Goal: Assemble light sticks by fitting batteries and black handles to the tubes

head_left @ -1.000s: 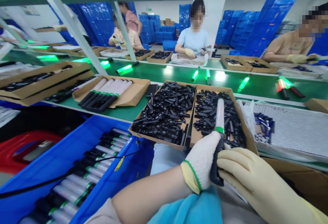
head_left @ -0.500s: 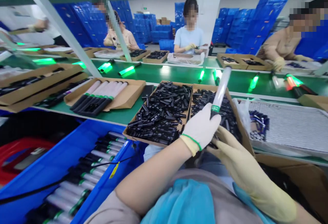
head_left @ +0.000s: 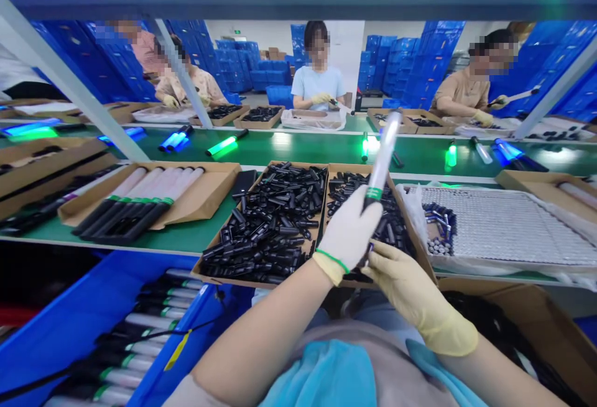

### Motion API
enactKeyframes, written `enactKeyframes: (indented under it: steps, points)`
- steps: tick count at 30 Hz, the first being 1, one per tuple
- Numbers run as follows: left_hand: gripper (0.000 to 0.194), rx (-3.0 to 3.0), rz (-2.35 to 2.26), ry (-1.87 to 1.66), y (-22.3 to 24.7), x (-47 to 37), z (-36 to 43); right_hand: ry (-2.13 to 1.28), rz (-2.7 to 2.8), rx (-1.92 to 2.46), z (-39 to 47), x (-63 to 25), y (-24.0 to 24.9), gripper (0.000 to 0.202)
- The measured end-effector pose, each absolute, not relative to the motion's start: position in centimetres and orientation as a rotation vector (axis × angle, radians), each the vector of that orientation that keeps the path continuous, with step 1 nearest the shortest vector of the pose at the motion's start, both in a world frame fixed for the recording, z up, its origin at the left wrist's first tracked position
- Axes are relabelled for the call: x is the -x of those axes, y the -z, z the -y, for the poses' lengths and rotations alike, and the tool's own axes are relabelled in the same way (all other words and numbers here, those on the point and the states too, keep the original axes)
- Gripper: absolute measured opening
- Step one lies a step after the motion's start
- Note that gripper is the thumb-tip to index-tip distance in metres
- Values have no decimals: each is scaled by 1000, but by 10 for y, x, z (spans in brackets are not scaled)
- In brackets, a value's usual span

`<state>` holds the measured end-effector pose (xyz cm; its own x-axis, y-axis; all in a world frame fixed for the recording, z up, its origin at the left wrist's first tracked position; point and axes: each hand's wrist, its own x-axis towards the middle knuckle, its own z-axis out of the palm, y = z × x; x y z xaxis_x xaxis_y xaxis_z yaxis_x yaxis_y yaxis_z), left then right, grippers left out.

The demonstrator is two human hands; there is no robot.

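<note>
My left hand (head_left: 347,227), in a white glove with a green cuff edge, is closed around the dark handle of a light stick (head_left: 385,153). The stick's pale translucent tube points up and away, unlit, with a green band above my fingers. Just below, my right hand (head_left: 403,279), in a pale yellow glove, has its fingertips pinched at the handle's lower end. A small dark bit with a bluish glint shows at those fingertips; its kind is unclear. Behind both hands stand cardboard trays of small black parts (head_left: 275,214) and more black parts (head_left: 396,227).
Right of them lies a tray of batteries (head_left: 508,224). Finished-looking sticks rest in a cardboard tray (head_left: 219,192) at left and a blue bin (head_left: 186,326) below. Lit sticks lie on the green belt (head_left: 303,146); co-workers sit beyond. A metal post (head_left: 79,84) slants at left.
The view has tilted up and shifted, so the scene sits lower and further left. Several sticks on the belt went from green to blue. My left hand keeps hold of the light stick.
</note>
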<state>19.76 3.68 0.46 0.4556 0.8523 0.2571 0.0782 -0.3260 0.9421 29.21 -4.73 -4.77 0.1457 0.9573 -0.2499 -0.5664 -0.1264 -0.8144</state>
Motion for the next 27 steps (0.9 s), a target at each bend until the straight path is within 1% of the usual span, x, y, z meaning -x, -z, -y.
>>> enactKeyframes:
  steps: [2, 3, 5, 7, 10, 13, 16, 18, 20, 22, 25, 27]
  points:
    - [28, -1151, -680, -969, -1, -190, -38, -1258, 621, 1117, 50, -301, 46, 61]
    - [31, -894, -618, -916, 1, -186, -38, -1151, 701, 1204, 52, -306, 44, 60]
    - [35, -523, -518, -813, 7, -177, -33, -946, 895, 1386, 56, -312, 37, 48]
    - [38, -338, -456, -744, 12, -171, -25, -847, 1063, 1487, 61, -313, 28, 34]
    - [39, -226, -415, -753, 16, -165, -13, -767, 1341, 1451, 65, -309, 12, 21]
    - [36, -180, -392, -794, 18, -163, -5, -529, 1594, 1379, 69, -302, 3, 20]
    - [35, -130, -395, -805, 18, -162, 0, -248, 1731, 1347, 71, -294, 5, 19]
    - [36, -73, -433, -785, 18, -162, 4, -111, 1792, 1290, 71, -289, 12, 9]
    - [41, 10, -465, -723, 18, -162, 8, -36, 1827, 1231, 70, -283, 19, 4]
    - [45, 76, -475, -664, 18, -161, 11, 12, 1838, 1220, 69, -278, 25, 3]
    - [38, 80, -483, -691, 20, -159, 12, 112, 1814, 1284, 71, -270, 31, 6]
    - [34, 68, -482, -692, 22, -157, 11, 100, 1789, 1314, 73, -265, 32, 12]
